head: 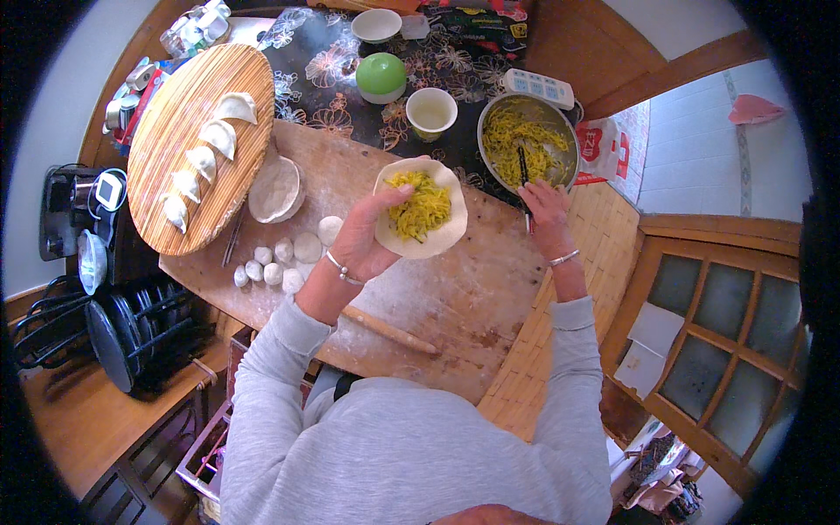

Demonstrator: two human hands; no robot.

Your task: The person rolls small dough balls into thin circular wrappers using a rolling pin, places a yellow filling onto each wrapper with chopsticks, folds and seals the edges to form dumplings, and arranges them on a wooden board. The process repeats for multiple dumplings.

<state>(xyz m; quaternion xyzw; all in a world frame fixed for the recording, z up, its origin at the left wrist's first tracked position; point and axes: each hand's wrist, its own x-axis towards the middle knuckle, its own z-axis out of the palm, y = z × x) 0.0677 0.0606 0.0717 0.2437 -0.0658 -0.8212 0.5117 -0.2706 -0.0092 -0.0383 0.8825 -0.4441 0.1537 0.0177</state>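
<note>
My left hand (367,239) holds up a round dough wrapper (453,226), its thumb resting at the edge of a heap of shredded yellow filling (423,209) on top. My right hand (546,213) grips dark chopsticks (523,164) whose tips dip into a metal bowl (485,147) of the same yellow shreds (518,128). Below the wrapper, a wooden rolling pin (394,331) lies on the floured board (482,295). Several dough pieces (273,273), some round and some flattened, sit left of my left hand.
A round tray of thin stalks (190,118) carries several folded dumplings (218,136). Beside it stands a bowl of flour (275,190). A white cup (431,111), a green-topped container (381,77) and a white bowl (376,26) stand farther back. A power strip (539,88) lies behind the metal bowl.
</note>
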